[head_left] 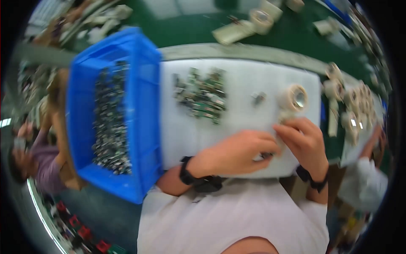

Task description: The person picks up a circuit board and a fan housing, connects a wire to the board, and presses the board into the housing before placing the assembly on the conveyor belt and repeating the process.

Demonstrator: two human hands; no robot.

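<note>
My left hand point(239, 153) is closed over the near edge of the white work surface. A small dark and silvery piece point(265, 155), seemingly a small circuit board, shows at its fingers; blur hides its details. To its right, my right hand point(305, 142) pinches beside a short cream strip of tape point(286, 115) hanging from a tape roll point(292, 98). The fingertips of both hands are close together. Further left lies a loose pile of small green circuit boards point(205, 95). One small separate piece point(258, 98) lies between pile and roll.
A deep blue crate point(146, 114) full of small circuit boards stands at the left. Several tape rolls point(351, 120) sit at the right, and another roll point(261, 21) lies beyond the pale ledge point(245, 51). Other people work at the left and right.
</note>
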